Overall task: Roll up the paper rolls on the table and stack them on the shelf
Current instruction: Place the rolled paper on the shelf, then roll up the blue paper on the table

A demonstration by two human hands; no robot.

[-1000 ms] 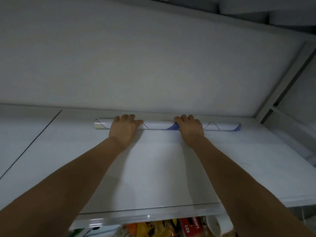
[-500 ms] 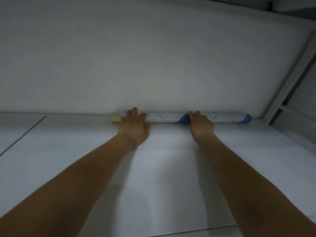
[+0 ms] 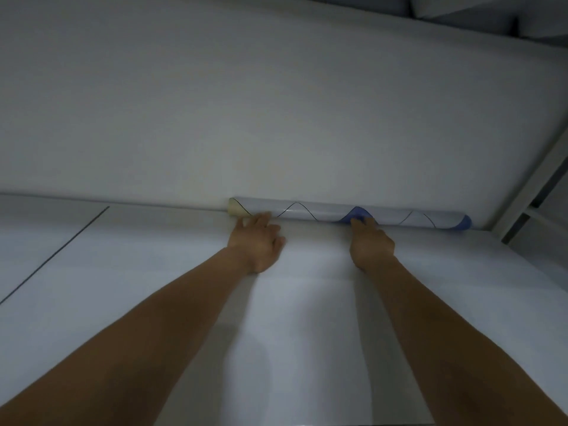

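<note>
A rolled paper roll point(image 3: 319, 212), white with thin black lines and blue patches, lies lengthwise at the back of the white shelf board point(image 3: 123, 272), against the rear wall. Its cardboard core shows at the left end. My left hand point(image 3: 258, 241) lies flat on the shelf board with straight fingertips touching the roll near its left end. My right hand point(image 3: 370, 241) reaches to the roll's middle, fingertips pressing on a blue patch. Neither hand is wrapped round the roll.
The white back wall point(image 3: 276, 118) rises right behind the roll. A white metal upright point(image 3: 534, 186) of the shelf frame stands at the right. A dark seam point(image 3: 55, 253) crosses the board on the left.
The roll has been pushed back across the shelf board until it lies against the rear wall. Both hands followed it forward, and their fingers went from over the roll to its near side.
</note>
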